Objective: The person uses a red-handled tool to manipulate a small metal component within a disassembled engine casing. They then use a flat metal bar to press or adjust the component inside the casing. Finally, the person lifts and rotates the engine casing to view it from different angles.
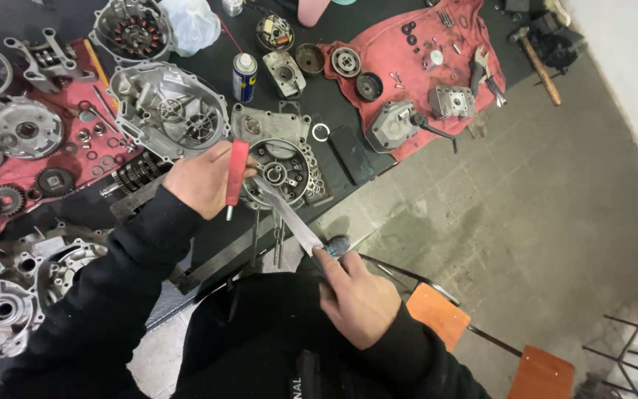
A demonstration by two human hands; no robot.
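Note:
My left hand grips a tool with a red handle, its metal tip pointing down. My right hand holds the lower end of a long flat metal tool, which reaches up and left to a round engine case half on the black mat. Both arms wear black sleeves. The two tools meet near the case's left edge.
A larger engine cover, a gear cluster, a spray can and a stator lie on the mat. Red cloths hold bearings, a cylinder and pliers. A hammer lies at right. An orange stool stands on grey tiles.

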